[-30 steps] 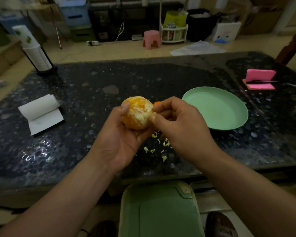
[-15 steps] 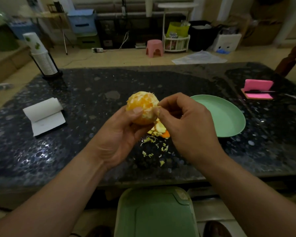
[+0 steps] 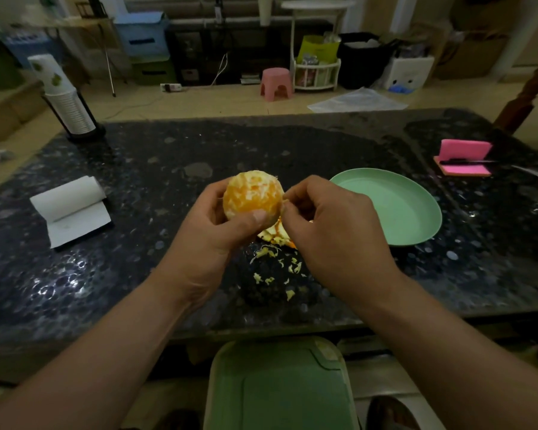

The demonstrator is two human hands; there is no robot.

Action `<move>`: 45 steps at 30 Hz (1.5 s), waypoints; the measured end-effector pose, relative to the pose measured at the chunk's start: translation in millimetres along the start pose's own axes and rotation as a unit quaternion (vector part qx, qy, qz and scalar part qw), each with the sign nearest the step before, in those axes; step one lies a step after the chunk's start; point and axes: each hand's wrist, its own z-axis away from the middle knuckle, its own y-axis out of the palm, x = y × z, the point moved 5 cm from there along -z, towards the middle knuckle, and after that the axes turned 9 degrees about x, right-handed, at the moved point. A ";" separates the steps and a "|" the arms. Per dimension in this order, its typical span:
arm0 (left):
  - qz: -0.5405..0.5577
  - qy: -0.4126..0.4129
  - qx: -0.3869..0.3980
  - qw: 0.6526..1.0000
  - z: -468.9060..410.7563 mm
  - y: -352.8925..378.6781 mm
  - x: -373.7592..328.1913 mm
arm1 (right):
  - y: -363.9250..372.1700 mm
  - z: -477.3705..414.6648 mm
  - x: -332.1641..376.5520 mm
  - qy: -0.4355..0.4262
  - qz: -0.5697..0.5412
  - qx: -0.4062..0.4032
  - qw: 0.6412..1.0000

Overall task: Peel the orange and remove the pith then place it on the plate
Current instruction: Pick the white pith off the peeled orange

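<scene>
While the left hand [image 3: 212, 240] keeps its grip curled round the peeled orange [image 3: 252, 193] above the dark tabletop [image 3: 137, 259], hiding its underside, the right hand [image 3: 333, 231] pinches at the orange's right edge; what it pinches is too fine to tell. Peel scraps [image 3: 271, 237] and the left rim of the green plate [image 3: 416, 212] sit partly behind it.

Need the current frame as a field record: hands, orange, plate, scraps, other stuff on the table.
orange: peel off, patches of white pith on it
left hand: grips the orange from the left and below, thumb on its front
right hand: pinches, apparently pith, at the orange's right edge
plate: green, nothing on it, right of the hands
scraps: peel and pith bits on the table under the hands
other: notepad left, pink sticky notes far right
stage: orange not yet on plate
</scene>
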 end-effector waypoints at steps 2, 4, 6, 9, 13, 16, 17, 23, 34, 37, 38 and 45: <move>-0.010 0.008 -0.009 1.000 1.1 1.1 -0.9 | 0.1 -0.1 1.8 -0.007 0.020 -0.011 1.000; -0.023 0.019 -0.012 0.999 2.0 2.9 -2.4 | -0.7 0.0 4.1 -0.011 0.038 -0.020 0.999; -0.032 0.028 -0.017 0.999 2.9 4.4 -3.5 | -1.2 0.5 6.4 -0.012 0.054 -0.026 0.998; -0.035 0.029 -0.020 0.999 3.7 5.6 -3.0 | -0.4 0.7 8.6 -0.013 0.076 -0.037 0.996; -0.013 0.020 -0.021 1.000 4.6 5.2 -2.8 | -2.5 0.4 9.4 -0.013 0.085 -0.056 0.995; 0.042 0.000 -0.011 0.999 4.4 5.7 -2.0 | -4.1 -0.5 7.4 -0.007 0.051 -0.052 0.997; 0.063 -0.007 -0.003 0.998 4.0 5.9 -1.3 | -4.3 -1.0 5.3 -0.001 0.026 -0.047 0.999; 0.143 -0.038 0.041 0.988 1.9 2.7 0.7 | -3.7 -5.2 -3.2 0.040 -0.114 0.022 0.992; 0.140 -0.029 0.024 0.989 1.6 -5.0 -0.5 | 2.5 -5.3 -8.2 0.059 -0.204 0.081 0.974; 0.131 -0.021 0.009 0.991 1.7 -4.7 -0.6 | 4.1 -5.1 -6.5 0.043 -0.159 0.076 0.983; 0.128 -0.019 0.005 0.992 1.4 -4.9 -0.5 | 4.3 -5.2 -6.5 0.041 -0.139 0.069 0.987; 0.055 0.001 -0.009 0.998 3.7 -6.2 -1.6 | 5.8 -3.9 -6.3 0.027 -0.065 0.044 0.997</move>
